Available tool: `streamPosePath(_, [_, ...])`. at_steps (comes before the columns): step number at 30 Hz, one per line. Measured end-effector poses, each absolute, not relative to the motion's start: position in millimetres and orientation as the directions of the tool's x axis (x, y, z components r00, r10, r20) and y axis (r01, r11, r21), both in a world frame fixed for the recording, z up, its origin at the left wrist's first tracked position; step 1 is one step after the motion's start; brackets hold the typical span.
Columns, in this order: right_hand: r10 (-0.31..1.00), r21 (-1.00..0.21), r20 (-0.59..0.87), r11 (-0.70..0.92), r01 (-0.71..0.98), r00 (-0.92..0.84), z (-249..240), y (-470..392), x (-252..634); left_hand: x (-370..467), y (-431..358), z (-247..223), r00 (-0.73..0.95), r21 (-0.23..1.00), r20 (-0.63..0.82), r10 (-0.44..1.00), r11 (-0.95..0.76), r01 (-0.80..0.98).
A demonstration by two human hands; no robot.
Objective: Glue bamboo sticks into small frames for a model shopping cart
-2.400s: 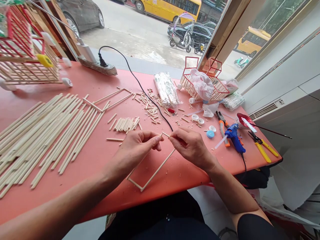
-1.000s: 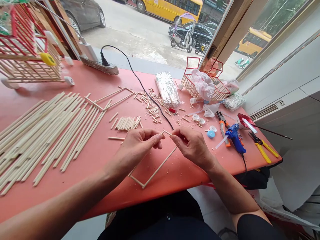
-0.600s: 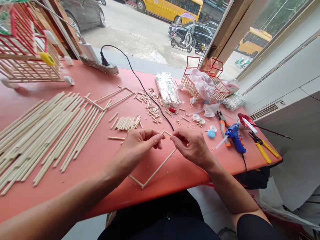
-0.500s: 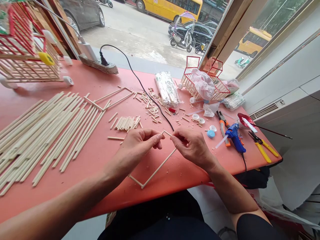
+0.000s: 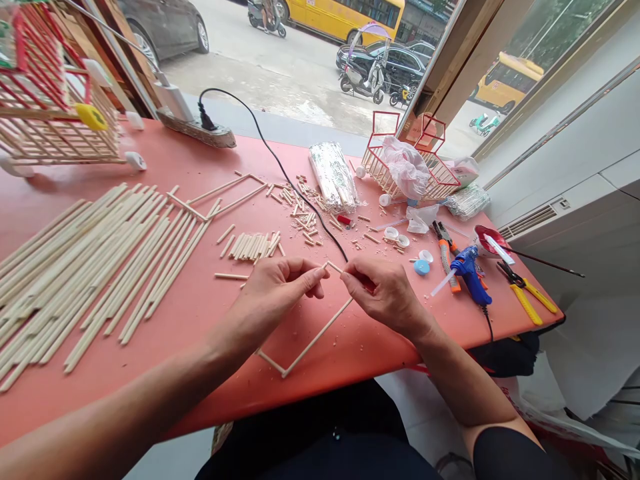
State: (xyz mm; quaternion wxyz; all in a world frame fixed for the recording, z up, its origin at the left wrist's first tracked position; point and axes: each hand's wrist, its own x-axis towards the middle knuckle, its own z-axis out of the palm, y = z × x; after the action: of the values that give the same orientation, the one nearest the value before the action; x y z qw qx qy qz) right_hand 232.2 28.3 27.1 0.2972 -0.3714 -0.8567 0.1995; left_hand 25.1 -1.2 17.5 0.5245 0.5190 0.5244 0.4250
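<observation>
A thin wooden stick frame (image 5: 318, 338) stands out against the pink table, one corner near the front edge. My left hand (image 5: 287, 283) pinches its far left corner between thumb and fingers. At the far right corner, my right hand (image 5: 383, 288) grips the frame the same way. A short bit of stick shows between the fingertips of both hands. The frame's left side is mostly hidden behind my left hand and wrist. Just beyond my left hand lies a row of short cut sticks (image 5: 250, 247).
Long sticks (image 5: 85, 267) cover the left. Another stick frame (image 5: 240, 200) lies behind. A blue glue gun (image 5: 467, 270), yellow-handled cutters (image 5: 527, 293) and orange-handled pliers (image 5: 445, 253) are right. Stick baskets (image 5: 60, 133) stand at the back; a black cable (image 5: 270, 143) crosses the table.
Both hands keep their hold on the frame with no visible movement. Outside the window, a scooter with a rider has come into view at the top.
</observation>
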Motion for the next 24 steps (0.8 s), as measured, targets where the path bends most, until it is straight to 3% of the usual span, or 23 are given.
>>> streamPosePath(24, [0.783, -0.571, 0.341, 0.612, 0.548, -0.52, 30.2, 28.7, 233.2, 26.8, -1.4, 21.6, 0.075, 0.99, -0.104, 0.992, 0.096, 0.102])
